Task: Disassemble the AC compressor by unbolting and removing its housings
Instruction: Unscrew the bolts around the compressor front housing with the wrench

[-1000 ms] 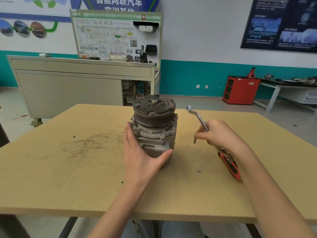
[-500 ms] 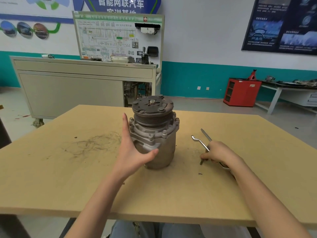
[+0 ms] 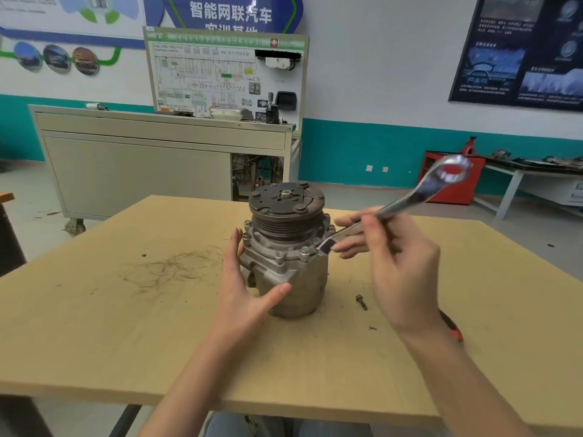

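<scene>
A: What is nearest to the camera, at the bottom of the frame?

B: Two bare forearms over the light brown wooden table (image 3: 94,342). The left hand (image 3: 249,298) has its fingers spread wide and it cups the lower left side of the grey cast-metal AC compressor (image 3: 287,266), thumb in front, fingers behind. The right hand (image 3: 400,266) is closed on the shiny steel double-ring wrench (image 3: 410,200), and the lower end of this tool is just beside a flange bolt (image 3: 304,252) on the right of the housing. Whether it already sits on a bolt head, I cannot tell.

A: So how far is the work?

B: I judge it is at the beginning. The compressor stands upright in the middle of the frame, the dark round clutch plate (image 3: 285,200) is on top, the housings are together, and several bolts remain in the flange. One small dark bolt (image 3: 361,301) lies loose on the table to the right (maybe it came from this housing, but this is only my guess).

A: Does something stand in the way?

B: Not much. A red-handled tool (image 3: 451,326) lies under the right wrist, mostly hidden. Dark scratches mark the table at the left. Farther, in the upper part, there is a grey metal cabinet (image 3: 135,171) with a training panel, and a red box (image 3: 457,184) at the right.
</scene>
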Action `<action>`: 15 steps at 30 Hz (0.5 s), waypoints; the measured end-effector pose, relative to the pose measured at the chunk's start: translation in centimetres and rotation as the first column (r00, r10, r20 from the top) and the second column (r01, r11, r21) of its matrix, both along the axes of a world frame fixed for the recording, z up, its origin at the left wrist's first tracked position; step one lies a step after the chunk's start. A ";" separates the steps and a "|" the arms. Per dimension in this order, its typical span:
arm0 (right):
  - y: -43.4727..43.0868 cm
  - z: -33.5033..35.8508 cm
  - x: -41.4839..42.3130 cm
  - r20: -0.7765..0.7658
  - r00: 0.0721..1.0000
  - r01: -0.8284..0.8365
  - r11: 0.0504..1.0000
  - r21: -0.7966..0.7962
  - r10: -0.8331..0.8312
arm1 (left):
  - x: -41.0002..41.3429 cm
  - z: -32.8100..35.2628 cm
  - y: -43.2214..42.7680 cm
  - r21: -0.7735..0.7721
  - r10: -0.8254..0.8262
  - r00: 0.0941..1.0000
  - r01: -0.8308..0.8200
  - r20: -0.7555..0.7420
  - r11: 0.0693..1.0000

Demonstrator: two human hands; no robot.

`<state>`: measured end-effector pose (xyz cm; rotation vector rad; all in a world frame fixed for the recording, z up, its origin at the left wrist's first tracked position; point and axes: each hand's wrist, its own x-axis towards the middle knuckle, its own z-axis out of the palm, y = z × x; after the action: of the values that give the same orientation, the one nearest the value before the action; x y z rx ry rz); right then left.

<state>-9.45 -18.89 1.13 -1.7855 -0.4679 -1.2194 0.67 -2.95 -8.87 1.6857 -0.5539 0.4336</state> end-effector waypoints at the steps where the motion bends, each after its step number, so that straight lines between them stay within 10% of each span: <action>1: 0.6 -0.3 0.1 0.075 0.995 0.068 0.992 -0.108 -0.060 | -0.1 0.0 0.0 -0.006 -0.006 1.000 0.006 0.006 1.000; 9: 2.1 -2.8 0.9 0.425 0.877 0.458 0.661 -0.594 -0.226 | 0.5 -0.4 -0.5 -0.017 0.026 1.000 -0.026 0.012 1.000; 15: 4.1 -3.7 1.6 0.445 0.853 0.516 0.574 -0.636 -0.274 | 0.3 0.5 -0.8 -0.038 -0.114 0.988 0.111 -0.106 0.993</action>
<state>-7.82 -14.81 -2.52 -2.5114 -0.8635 -1.8174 0.93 -3.79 -8.39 1.6277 -0.5562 0.2663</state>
